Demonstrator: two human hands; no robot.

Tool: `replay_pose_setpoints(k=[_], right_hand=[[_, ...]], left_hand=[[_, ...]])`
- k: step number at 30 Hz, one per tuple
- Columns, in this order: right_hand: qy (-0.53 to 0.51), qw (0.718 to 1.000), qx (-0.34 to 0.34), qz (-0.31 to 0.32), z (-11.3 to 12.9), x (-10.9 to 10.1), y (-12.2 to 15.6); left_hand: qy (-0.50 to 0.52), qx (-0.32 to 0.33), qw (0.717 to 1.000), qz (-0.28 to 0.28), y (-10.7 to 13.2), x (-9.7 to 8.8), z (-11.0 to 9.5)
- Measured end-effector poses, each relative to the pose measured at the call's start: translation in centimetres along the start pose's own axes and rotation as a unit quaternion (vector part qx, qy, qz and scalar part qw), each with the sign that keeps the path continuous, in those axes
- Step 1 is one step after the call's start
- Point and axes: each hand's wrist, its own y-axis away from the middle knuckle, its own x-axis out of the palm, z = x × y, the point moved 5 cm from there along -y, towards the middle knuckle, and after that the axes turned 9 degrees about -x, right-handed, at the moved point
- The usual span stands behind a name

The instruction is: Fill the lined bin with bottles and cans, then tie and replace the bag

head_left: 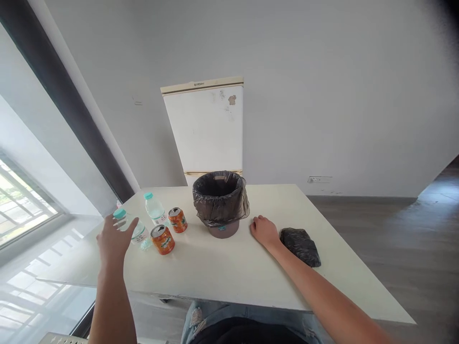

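My left hand [114,240] hovers open above the table, fingers spread, just left of a clear plastic bottle [133,230] with a teal cap that it partly covers. A second teal-capped bottle [155,209] stands behind it. One orange can [162,239] stands right of my hand, another orange can [178,220] a little farther back. My right hand [264,231] rests on the white table [229,267], fingers curled loosely and holding nothing, right beside a brown bin [220,204] lined with a dark bag.
A folded black plastic bag [300,245] lies on the table right of my right wrist. A small white fridge [205,128] stands against the wall behind the table. A window [21,200] is on the left, wooden floor on the right.
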Motion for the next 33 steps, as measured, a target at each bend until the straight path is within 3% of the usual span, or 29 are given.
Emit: replay_pose_setpoints(k=[4,7,9,12,16,19,21,24,27,33], right_hand=[[-0.003,1.000,-0.001,0.001,0.1,0.0,0.0],[-0.006,1.000,0.002,0.003,0.1,0.0,0.0],[-0.008,1.000,0.003,0.002,0.1,0.0,0.0],[-0.008,1.000,-0.002,0.002,0.2,0.0,0.0],[-0.010,1.000,-0.004,0.003,0.1,0.0,0.0],[-0.018,1.000,-0.004,0.004,0.2,-0.1,0.0],[-0.028,1.000,-0.004,0.005,0.1,-0.2,0.0],[-0.042,0.999,-0.002,0.006,0.1,-0.4,-0.1],[-0.049,0.999,0.001,0.009,0.0,-0.6,-0.1],[-0.047,0.999,0.005,0.018,0.0,-0.6,-0.1]], left_hand=[[0.115,-0.048,0.984,-0.130,1.9,-6.0,-1.9],[0.234,-0.002,0.947,-0.221,4.2,-10.4,-5.5],[0.291,0.045,0.925,-0.240,5.4,-12.0,-8.6],[0.383,0.099,0.899,-0.185,6.0,-12.0,-14.3],[0.408,0.181,0.892,-0.070,6.5,-9.3,-23.3],[0.317,0.243,0.916,0.024,7.1,-6.1,-29.3],[0.238,0.276,0.927,0.091,7.5,-3.7,-32.0],[0.116,0.311,0.923,0.195,7.5,0.2,-34.4],[0.023,0.360,0.892,0.272,7.6,4.2,-35.6],[-0.125,0.472,0.825,0.283,9.3,10.9,-36.6]])
